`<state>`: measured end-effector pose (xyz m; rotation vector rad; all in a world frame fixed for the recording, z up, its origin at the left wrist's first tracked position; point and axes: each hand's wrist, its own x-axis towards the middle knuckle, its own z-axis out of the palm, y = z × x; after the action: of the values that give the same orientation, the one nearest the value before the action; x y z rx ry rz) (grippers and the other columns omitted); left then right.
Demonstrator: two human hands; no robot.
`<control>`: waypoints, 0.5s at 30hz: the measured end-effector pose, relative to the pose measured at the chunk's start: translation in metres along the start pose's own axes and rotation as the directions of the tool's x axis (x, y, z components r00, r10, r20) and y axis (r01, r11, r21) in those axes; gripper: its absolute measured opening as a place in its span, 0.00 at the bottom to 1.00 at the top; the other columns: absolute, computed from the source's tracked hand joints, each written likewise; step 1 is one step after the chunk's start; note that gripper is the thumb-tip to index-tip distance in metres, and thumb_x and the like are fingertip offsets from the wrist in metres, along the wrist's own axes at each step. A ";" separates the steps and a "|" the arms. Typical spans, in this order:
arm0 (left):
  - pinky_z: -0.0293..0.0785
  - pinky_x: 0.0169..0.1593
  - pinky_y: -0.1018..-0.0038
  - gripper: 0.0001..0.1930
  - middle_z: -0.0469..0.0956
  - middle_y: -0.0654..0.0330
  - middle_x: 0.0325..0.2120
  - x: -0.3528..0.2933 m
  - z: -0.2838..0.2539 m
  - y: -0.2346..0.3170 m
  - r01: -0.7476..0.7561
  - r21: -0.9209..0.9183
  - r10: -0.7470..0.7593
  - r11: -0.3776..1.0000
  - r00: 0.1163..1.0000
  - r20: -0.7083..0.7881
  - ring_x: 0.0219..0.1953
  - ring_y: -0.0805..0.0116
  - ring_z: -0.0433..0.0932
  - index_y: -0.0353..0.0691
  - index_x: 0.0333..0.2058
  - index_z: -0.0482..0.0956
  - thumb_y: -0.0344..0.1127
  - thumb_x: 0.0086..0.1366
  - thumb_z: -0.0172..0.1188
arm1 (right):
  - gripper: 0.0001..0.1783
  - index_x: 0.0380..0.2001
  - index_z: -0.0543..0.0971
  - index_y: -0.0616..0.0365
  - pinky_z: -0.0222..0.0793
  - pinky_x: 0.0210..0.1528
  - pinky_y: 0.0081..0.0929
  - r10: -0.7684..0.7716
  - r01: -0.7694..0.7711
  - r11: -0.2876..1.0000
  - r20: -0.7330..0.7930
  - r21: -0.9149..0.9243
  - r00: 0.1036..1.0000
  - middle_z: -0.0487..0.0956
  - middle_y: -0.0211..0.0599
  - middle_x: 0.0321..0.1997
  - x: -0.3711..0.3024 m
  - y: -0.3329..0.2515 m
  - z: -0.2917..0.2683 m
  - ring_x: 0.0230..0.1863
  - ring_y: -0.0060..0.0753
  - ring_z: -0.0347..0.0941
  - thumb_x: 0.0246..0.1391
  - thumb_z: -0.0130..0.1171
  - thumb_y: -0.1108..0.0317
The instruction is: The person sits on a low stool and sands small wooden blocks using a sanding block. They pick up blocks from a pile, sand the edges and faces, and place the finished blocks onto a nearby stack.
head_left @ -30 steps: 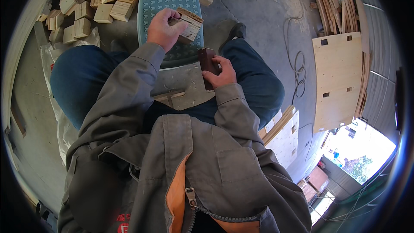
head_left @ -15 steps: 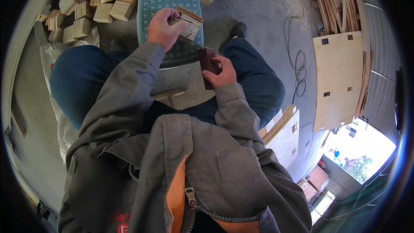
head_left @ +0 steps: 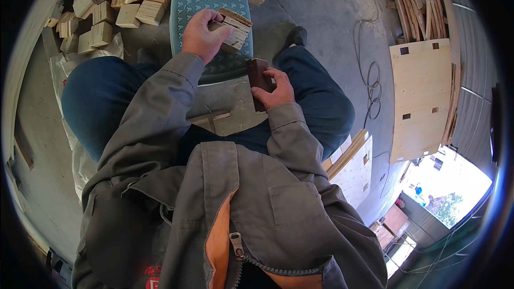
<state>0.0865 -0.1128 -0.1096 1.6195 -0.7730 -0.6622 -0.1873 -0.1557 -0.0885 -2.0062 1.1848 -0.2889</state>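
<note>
My left hand (head_left: 202, 36) is closed round a layered plywood block (head_left: 234, 33), tilted above a teal plastic stool (head_left: 184, 8) with a raised pattern on its top. The block's upper side looks rough and brown. In my right hand (head_left: 278, 90) is a dark brown rectangular block (head_left: 259, 79), gripped between thumb and fingers beside the stool's near right corner. It looks like a sanding block, though its working face is hidden. The two blocks are apart. Part of the plywood block lies behind my left fingers.
A heap of plywood blocks (head_left: 128, 16) lies beyond and left of the stool. My knees flank it. Right are a coiled cable (head_left: 372, 83) on the floor, a plywood panel with square holes (head_left: 420, 83) and stacked boards (head_left: 412, 8). Clear plastic sheeting (head_left: 75, 112) lies left.
</note>
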 end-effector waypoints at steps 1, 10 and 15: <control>0.76 0.45 0.74 0.16 0.79 0.62 0.36 0.000 0.000 0.000 0.002 -0.002 -0.002 1.000 1.000 0.000 0.37 0.75 0.75 0.33 0.42 0.79 0.33 0.60 0.75 | 0.35 0.52 0.79 0.61 0.74 0.63 0.41 -0.001 0.001 1.000 0.000 0.000 1.000 0.78 0.51 0.57 0.000 0.001 0.000 0.58 0.53 0.76 0.39 0.81 0.62; 0.76 0.44 0.74 0.17 0.78 0.62 0.35 0.000 0.000 0.001 -0.013 -0.001 0.013 1.000 1.000 -0.001 0.37 0.75 0.75 0.33 0.42 0.79 0.33 0.60 0.75 | 0.35 0.52 0.79 0.61 0.74 0.63 0.41 0.025 -0.025 1.000 0.010 -0.004 1.000 0.77 0.51 0.58 0.000 -0.002 -0.001 0.59 0.53 0.76 0.40 0.81 0.62; 0.76 0.44 0.74 0.17 0.77 0.62 0.35 -0.001 0.000 0.004 -0.002 -0.004 0.002 1.000 1.000 0.000 0.37 0.75 0.74 0.33 0.42 0.79 0.33 0.60 0.75 | 0.35 0.52 0.79 0.62 0.74 0.63 0.40 0.030 -0.030 1.000 0.017 -0.001 0.999 0.77 0.50 0.59 0.000 -0.002 -0.002 0.59 0.52 0.76 0.40 0.80 0.62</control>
<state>0.0857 -0.1125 -0.1054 1.6145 -0.7727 -0.6617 -0.1867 -0.1565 -0.0855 -1.9862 1.2032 -0.2555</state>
